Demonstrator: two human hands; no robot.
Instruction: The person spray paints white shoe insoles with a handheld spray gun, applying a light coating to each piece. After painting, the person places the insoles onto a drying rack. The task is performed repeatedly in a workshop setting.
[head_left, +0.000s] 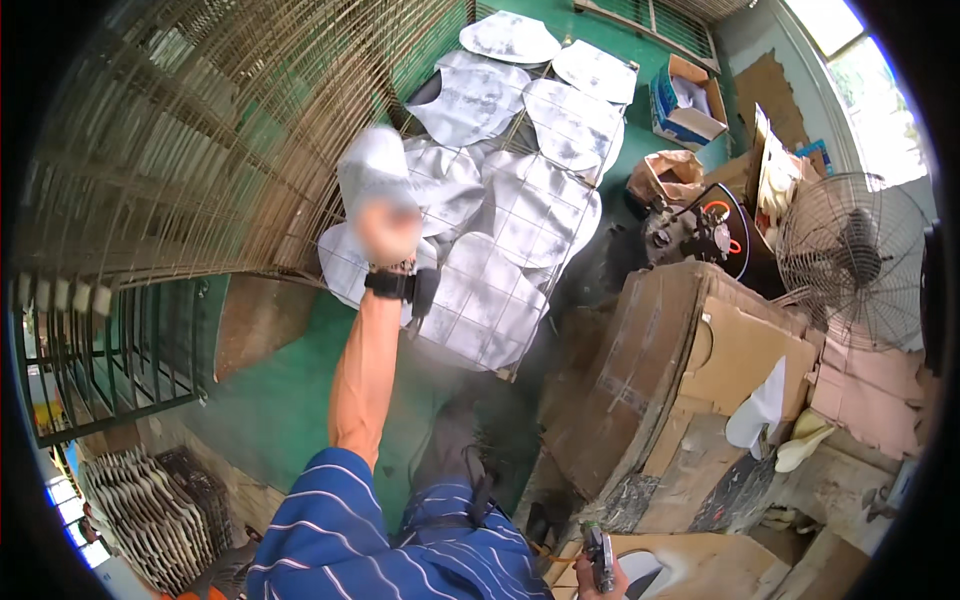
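My left hand [388, 232], blurred by motion, reaches out over a wire rack [510, 374] and appears closed on a pale grey cut sheet piece [372, 158], which bends up around it. Its fingertips cannot be made out. A dark watch band circles that wrist. Several similar rounded grey-white pieces [490, 300] lie flat and overlapping on the rack, beneath thin crossing wires. Low at the right, my right hand [600, 580] is closed around a small silver and black hand tool [601, 556] that looks like a spray gun. A white, dark-edged piece [650, 575] lies beside it.
Stacked wire racks [200, 140] lean along the left, above a dark green metal frame [120, 360]. A large worn cardboard box [630, 390] stands at my right. Beyond it are a wire-caged fan [850, 250], a small machine with orange tubing [690, 235] and an open carton [690, 100].
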